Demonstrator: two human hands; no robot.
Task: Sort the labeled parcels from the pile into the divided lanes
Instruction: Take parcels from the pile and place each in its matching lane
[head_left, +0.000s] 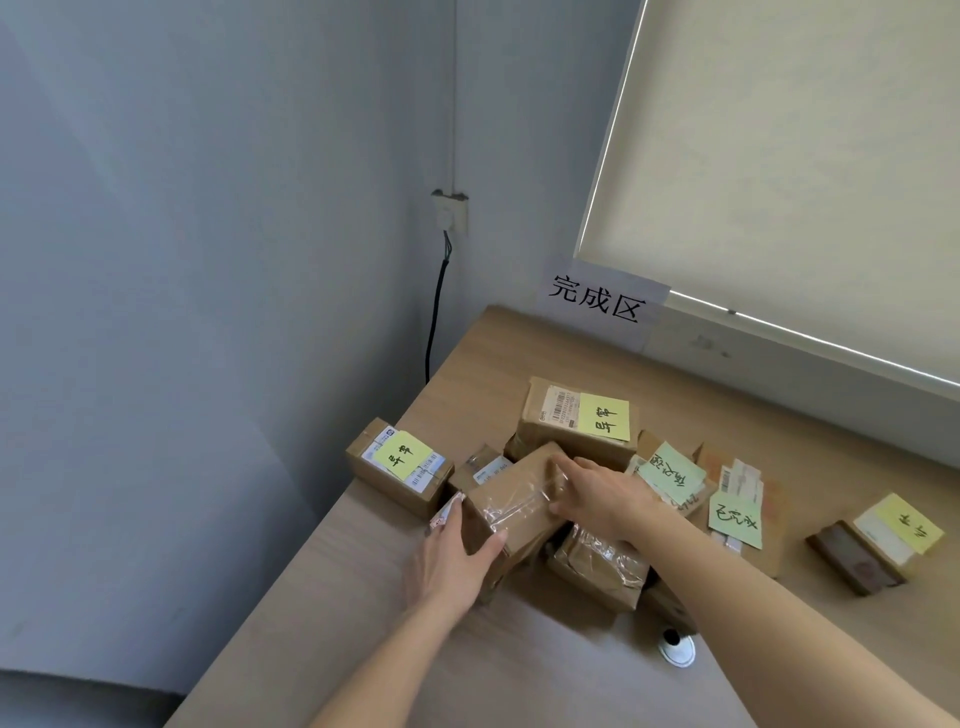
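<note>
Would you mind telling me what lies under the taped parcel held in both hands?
The taped parcel rests tilted on other cardboard boxes: one plastic-wrapped box shows below-right. What lies directly beneath it is covered.

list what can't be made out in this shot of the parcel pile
Head view only:
- Label on the taped parcel held by the left hand and right hand: no label shows on the faces in view.
- Small white label behind it: print too small to read.
- Parcel under the right forearm: partly covered, glare on tape.
- Divided lanes: not visible in this frame.
</note>
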